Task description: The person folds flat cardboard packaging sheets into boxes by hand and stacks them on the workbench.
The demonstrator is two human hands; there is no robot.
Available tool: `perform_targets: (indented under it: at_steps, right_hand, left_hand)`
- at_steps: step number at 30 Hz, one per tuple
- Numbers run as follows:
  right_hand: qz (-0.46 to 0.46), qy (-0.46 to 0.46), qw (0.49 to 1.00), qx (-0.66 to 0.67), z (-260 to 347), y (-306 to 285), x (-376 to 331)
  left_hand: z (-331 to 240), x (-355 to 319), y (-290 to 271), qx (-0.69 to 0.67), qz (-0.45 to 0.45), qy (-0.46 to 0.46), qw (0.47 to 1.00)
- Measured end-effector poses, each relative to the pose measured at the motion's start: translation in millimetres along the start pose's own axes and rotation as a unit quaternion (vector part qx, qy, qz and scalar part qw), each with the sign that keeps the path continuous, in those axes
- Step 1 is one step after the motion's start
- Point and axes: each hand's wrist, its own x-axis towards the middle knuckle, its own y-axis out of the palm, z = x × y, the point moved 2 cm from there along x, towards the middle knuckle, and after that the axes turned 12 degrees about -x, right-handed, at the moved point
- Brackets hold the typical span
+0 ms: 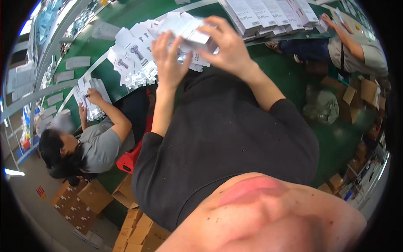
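A small white carton box (pixel 196 34) is in my right hand (pixel 226 47), whose fingers and thumb curve around its right end. My left hand (pixel 169 61) is just left of that box, fingers raised and apart over the flat cartons; whether a fingertip touches the box is hard to tell. Beneath and beside both hands spreads a thick pile of flat white printed cartons (pixel 131 51), overlapping like a fan, with small tabs along the near edge. Each carton has a picture of a grey handheld device on it.
Finished-looking white boxes (pixel 262 17) stand in rows at the far right on the green table (pixel 126 12). A co-worker (pixel 90 143) on the left handles another carton stack (pixel 93 98). Another person (pixel 352 50) works at the right. Brown cardboard boxes (pixel 138 231) stand behind me.
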Motion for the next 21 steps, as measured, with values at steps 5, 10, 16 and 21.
perform_targets:
  at_steps: [5,10,16,21]
  right_hand:
    - [-0.215,0.075,0.936,-0.266,-149.4,-41.8,-11.1]
    - [-0.111,0.077,0.817,-0.561,-268.9,-93.5,-51.6]
    - [-0.212,0.126,0.872,-0.424,-206.0,-48.3,-49.0]
    - [-0.142,0.109,0.976,-0.121,-81.3,39.5,-42.0]
  left_hand:
    - [64.7,-47.6,-23.2,0.151,0.194,-0.199,0.949]
    - [107.9,-103.6,-35.6,0.218,0.299,-0.222,0.902]
    - [102.9,-113.5,-46.1,0.02,0.265,-0.306,0.914]
    - [73.9,-94.3,-50.8,0.066,0.23,-0.271,0.932]
